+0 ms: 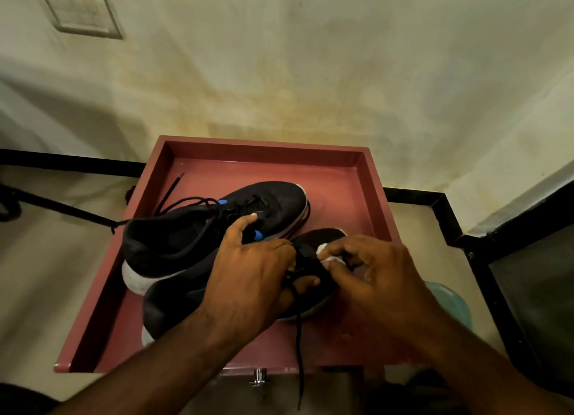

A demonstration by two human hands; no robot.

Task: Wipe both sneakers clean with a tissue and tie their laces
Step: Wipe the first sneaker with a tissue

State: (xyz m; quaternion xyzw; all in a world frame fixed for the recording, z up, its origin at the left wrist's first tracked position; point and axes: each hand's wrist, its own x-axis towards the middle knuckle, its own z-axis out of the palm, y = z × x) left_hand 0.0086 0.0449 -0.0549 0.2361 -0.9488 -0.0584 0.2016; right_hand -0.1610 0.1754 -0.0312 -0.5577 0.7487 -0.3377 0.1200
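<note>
Two black sneakers with white soles lie in a pink tray (369, 184). The far sneaker (273, 203) has blue accents and loose laces trailing left. The near sneaker (174, 302) lies in front of it, its toe pointing right. My left hand (248, 278) grips the near sneaker over its laced middle, thumb on a lace. My right hand (379, 268) pinches a small white tissue (329, 254) against the near sneaker's upper near the toe. One black lace (299, 346) hangs down over the tray's front edge.
The tray sits on a small stand with a metal knob (259, 377) at its front. A stained wall rises behind. A teal object (450, 302) lies on the floor to the right, next to a black-framed panel (528, 275).
</note>
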